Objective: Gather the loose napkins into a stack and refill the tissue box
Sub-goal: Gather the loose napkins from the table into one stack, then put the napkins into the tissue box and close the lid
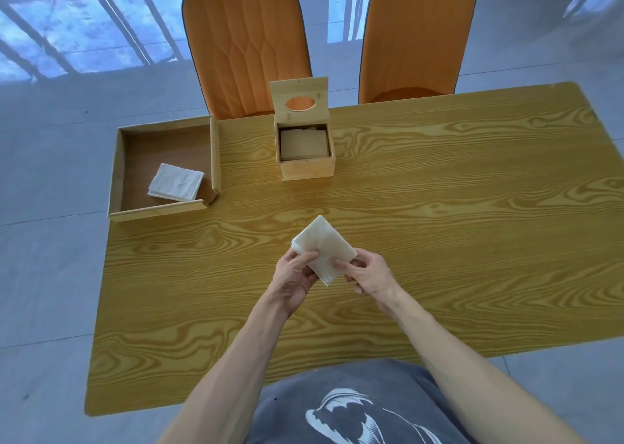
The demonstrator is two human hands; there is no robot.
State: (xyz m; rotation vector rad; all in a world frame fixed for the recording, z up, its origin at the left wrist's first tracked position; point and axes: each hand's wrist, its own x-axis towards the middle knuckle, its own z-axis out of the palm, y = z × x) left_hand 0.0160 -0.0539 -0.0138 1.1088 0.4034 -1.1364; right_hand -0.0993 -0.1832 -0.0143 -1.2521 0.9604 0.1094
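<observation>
A stack of white napkins (320,242) is held above the middle of the table, turned so one corner points away from me. My left hand (296,276) grips its left side and my right hand (366,273) grips its right side. Behind it stands a wooden tissue box (306,170) with its lid (299,97) hinged up; the lid has an oval hole. Napkins (304,143) lie inside the box. Another small pile of white napkins (176,182) rests in the wooden tray (158,211) at the table's far left.
The wood-grain table (439,207) stretches to the right of the box. Two orange chairs (248,45) (415,31) stand at its far side. Pale tiled floor (50,274) surrounds the table.
</observation>
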